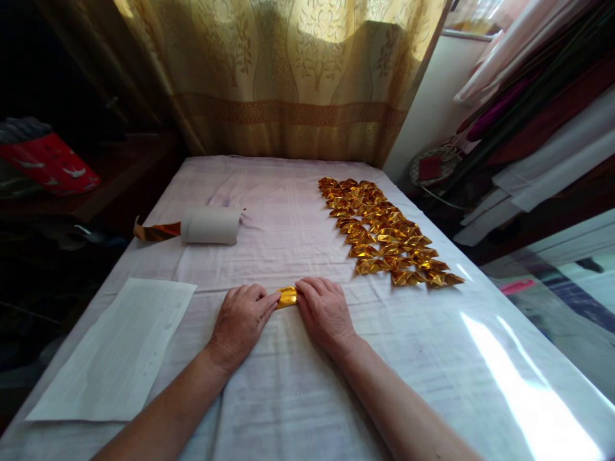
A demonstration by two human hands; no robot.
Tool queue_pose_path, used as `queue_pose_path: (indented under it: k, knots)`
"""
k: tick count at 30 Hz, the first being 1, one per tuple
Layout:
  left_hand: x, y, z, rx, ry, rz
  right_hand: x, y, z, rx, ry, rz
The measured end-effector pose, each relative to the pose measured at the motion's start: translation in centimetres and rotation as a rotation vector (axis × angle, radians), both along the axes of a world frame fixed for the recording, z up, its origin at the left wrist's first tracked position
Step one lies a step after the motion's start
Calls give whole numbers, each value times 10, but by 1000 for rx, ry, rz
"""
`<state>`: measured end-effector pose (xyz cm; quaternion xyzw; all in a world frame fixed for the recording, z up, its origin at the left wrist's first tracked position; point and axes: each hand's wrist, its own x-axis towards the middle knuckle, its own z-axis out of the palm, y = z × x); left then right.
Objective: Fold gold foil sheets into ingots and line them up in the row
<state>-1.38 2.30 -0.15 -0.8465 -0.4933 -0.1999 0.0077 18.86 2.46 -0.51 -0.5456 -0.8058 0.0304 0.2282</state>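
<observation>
A small folded piece of gold foil paper (287, 296) lies on the white cloth-covered table (298, 384) between my two hands. My left hand (240, 320) has its fingers curled and pressed against the foil's left end. On the foil's right end rests my right hand (323, 308), palm down, fingertips pinching it. Both hands grip the same piece.
Several finished gold foil folds (387, 234) lie in rows at the right. A roll of foil with white backing (209, 225) sits at the left rear, and a white sheet (120, 349) lies at the front left. A curtain hangs behind; fabrics are stacked at the right.
</observation>
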Motion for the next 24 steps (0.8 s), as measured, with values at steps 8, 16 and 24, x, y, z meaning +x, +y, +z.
queue_pose_path:
  k: [8,16,24]
  knots:
    - [1,-1,2,-33,16,8,-8,-12,5,-185,-132,198]
    - [1,-3,2,-14,44,28,-1,-17,7,-332,-206,48]
    - [-10,-10,6,16,42,13,-2,-19,9,-381,-209,-25]
